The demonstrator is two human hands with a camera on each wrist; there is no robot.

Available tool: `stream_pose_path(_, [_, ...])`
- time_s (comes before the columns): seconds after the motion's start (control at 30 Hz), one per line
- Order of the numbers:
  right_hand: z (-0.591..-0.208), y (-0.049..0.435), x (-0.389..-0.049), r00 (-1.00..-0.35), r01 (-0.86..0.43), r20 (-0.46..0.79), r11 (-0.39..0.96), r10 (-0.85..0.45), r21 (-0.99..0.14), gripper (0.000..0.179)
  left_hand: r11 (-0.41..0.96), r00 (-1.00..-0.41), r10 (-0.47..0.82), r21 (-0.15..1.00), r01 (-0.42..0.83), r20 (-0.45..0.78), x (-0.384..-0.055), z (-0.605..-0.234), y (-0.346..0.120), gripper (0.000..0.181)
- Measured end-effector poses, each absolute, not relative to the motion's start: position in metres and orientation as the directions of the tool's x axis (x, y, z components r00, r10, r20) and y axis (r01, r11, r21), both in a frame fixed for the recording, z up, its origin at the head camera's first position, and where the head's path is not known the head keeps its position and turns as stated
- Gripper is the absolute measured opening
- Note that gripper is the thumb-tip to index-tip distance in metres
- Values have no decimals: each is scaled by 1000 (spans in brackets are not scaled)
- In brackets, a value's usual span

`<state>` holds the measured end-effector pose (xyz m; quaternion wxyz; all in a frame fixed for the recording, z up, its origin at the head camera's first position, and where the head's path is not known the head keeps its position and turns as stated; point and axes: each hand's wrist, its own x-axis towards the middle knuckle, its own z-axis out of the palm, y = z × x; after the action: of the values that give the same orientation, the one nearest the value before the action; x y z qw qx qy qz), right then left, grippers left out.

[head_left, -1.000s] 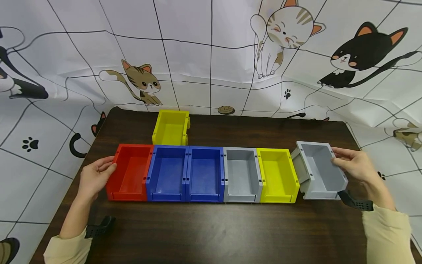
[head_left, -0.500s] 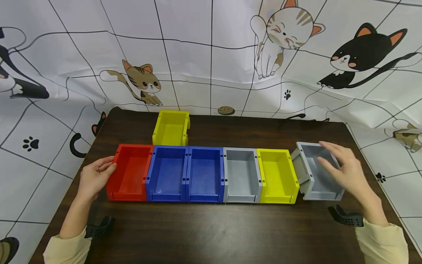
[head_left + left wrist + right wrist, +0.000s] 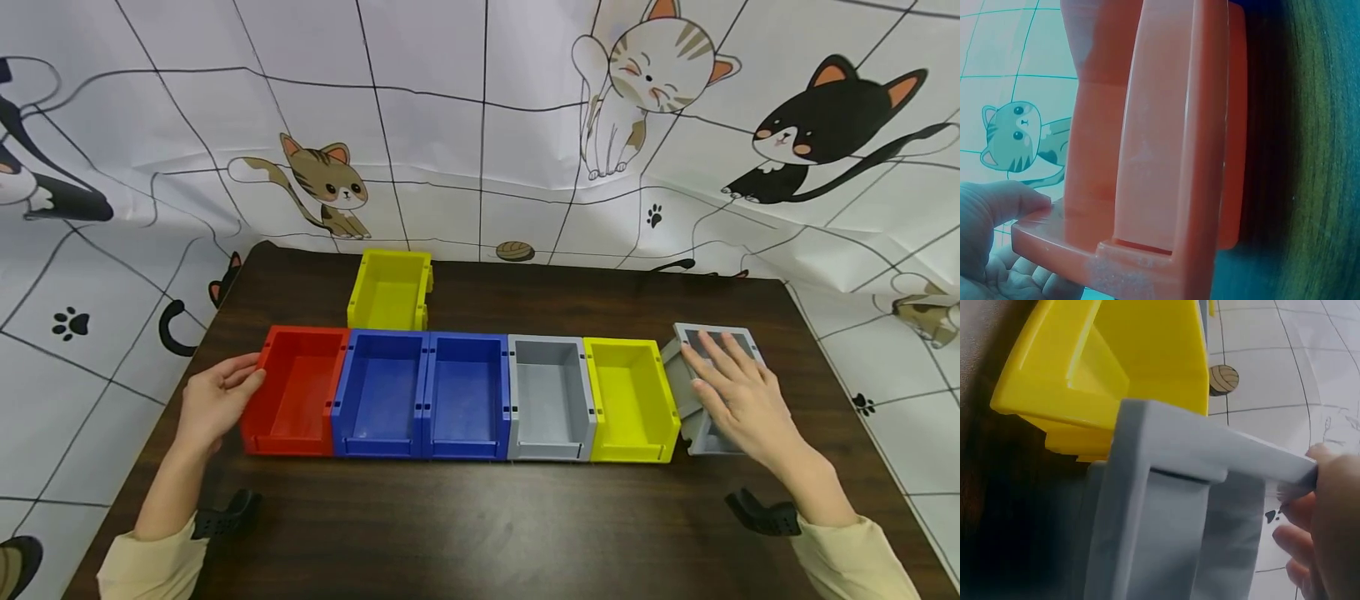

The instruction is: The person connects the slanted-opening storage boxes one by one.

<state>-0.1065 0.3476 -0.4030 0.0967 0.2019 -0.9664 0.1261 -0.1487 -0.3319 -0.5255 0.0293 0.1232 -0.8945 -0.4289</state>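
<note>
At the left end of the row, my left hand (image 3: 221, 400) holds the side wall of a red storage bin (image 3: 303, 392). The left wrist view shows the thumb at the bin's rim and the fingers outside the wall. My right hand (image 3: 750, 400) is over a tilted grey storage bin (image 3: 712, 437) at the right end, its fingers extended and spread near the left rim, hiding much of the inside. A yellow storage bin (image 3: 633, 400) stands just left of the grey one. Between it and the red bin are two blue bins (image 3: 465, 400) and another grey bin (image 3: 551, 396).
A second yellow bin (image 3: 390, 292) stands behind the row, at the back left. The bins are on a dark wooden table (image 3: 480, 533). A white cloth printed with cats (image 3: 427, 125) hangs behind and around the table.
My right hand has let go of the right wall of the end grey bin and moved left across it to the left rim. The left hand has stayed on the red bin.
</note>
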Motion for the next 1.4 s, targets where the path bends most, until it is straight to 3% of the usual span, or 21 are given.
stream_pose_path(0.2, [-408,343,-105,-914,-383,203,912,-351,-145,48,600,-968,-245,774,-200,-60,-148,-523,-331,63])
stream_pose_path(0.7, [-417,341,-99,-956,-285,119,948,-270,-141,51,610,-970,-241,771,-184,-41,-144,-518,-326,63])
stream_pose_path(1.27, [-432,339,-101,-953,-290,150,939,-265,-185,49,610,-967,-251,770,-187,-36,-147,-526,-333,63])
stream_pose_path(1.4, [-438,339,-100,-956,-279,143,942,-255,-187,49,596,-963,-263,775,-209,-58,-142,-505,-319,59])
